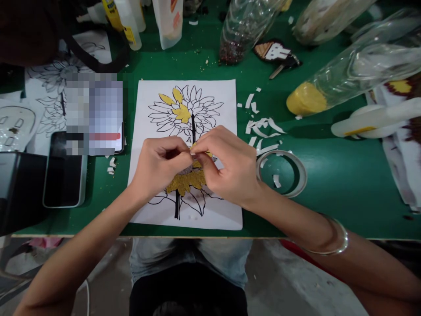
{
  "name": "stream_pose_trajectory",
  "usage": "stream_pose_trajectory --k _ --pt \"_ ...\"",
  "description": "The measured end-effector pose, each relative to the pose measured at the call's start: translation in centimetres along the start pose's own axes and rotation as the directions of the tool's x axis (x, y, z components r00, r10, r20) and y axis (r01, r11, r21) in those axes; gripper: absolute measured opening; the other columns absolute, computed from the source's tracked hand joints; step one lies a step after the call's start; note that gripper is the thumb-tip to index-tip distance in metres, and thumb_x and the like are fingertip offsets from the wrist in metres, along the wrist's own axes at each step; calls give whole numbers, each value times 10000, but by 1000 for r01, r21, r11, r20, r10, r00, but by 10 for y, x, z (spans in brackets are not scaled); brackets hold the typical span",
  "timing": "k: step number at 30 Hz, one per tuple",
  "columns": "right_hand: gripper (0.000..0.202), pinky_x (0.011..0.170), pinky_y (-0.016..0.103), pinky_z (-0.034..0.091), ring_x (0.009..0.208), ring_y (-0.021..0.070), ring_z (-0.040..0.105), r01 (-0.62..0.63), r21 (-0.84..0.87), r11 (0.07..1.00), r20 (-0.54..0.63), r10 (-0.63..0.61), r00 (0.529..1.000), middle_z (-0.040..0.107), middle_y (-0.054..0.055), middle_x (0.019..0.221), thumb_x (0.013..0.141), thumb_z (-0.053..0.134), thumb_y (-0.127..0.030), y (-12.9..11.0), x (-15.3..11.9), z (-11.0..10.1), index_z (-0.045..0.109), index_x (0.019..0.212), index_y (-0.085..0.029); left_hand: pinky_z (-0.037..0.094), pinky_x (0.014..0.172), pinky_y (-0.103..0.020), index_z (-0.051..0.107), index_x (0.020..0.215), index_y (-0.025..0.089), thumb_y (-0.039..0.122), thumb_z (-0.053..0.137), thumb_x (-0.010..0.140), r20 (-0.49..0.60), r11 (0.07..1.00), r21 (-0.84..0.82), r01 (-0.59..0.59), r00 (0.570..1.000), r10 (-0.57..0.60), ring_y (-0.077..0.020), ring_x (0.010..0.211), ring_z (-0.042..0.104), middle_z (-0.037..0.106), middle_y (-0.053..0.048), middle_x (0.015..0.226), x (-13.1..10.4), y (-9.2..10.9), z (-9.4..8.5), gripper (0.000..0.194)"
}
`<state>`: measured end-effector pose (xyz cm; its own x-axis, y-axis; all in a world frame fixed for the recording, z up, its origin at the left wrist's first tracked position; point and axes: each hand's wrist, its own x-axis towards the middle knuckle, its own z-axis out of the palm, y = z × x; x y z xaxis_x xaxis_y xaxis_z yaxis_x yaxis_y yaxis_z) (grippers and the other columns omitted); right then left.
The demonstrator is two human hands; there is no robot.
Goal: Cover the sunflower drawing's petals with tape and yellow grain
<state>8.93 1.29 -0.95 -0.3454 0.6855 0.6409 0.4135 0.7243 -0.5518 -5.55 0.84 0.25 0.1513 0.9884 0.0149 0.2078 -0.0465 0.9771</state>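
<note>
A white sheet with a black-outlined flower drawing (210,215) lies on the green table (329,175). Some petals at its upper left are yellow, and a darker golden area (186,182) covers the lower flower. Above the middle of the sheet, my left hand (161,162) and my right hand (226,164) meet at the fingertips. Both are closed in a pinch around a tiny whitish piece (192,153), too small to make out well. My hands hide the centre of the drawing.
Right of the sheet are white paper scraps (266,127), a tape ring (301,175), a glue bottle (355,123), a clear bottle with yellow powder (305,98) and keys (279,61). Phones (66,175) and a black box (19,188) lie left. More bottles (169,22) stand behind.
</note>
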Motion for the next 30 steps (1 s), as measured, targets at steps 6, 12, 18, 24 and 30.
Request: stream_pose_trajectory --k 6,12,18,24,30 --pt "190 590 288 429 648 139 519 -21 -14 1000 -23 21 1000 548 8 651 816 420 -51 -1 1 -1 502 731 -200 262 433 -197 544 488 160 89 522 634 56 945 -284 160 987 -151 -51 467 361 466 47 473 4 -4 0 164" --pt "137 640 284 433 707 129 546 -205 32 978 105 200 974 592 -7 738 835 453 -121 1 8 -11 544 795 -216 276 411 -189 620 613 168 154 594 695 6 987 -151 63 998 -63 -41 449 361 486 47 519 5 -4 -2 87" --pt "123 631 276 413 699 128 545 -280 29 960 274 262 925 583 -21 726 800 487 -95 6 12 -16 526 785 -211 312 444 -203 580 560 166 138 600 677 -14 1000 20 16 1000 -16 -62 490 410 497 40 524 3 -6 -3 121" --pt "168 606 274 383 675 129 494 -166 -15 986 263 163 951 542 -7 724 794 436 -46 4 9 -11 451 767 -211 235 397 -204 543 494 169 111 563 614 33 989 -107 98 995 -95 -45 429 311 422 58 464 6 -5 -2 135" --pt "166 620 287 398 674 137 489 -99 -16 995 192 100 976 517 -7 722 834 387 -70 2 5 -8 436 799 -225 207 373 -191 499 475 174 88 516 584 65 951 -229 208 978 -199 -42 416 286 388 55 447 9 -1 -3 140"
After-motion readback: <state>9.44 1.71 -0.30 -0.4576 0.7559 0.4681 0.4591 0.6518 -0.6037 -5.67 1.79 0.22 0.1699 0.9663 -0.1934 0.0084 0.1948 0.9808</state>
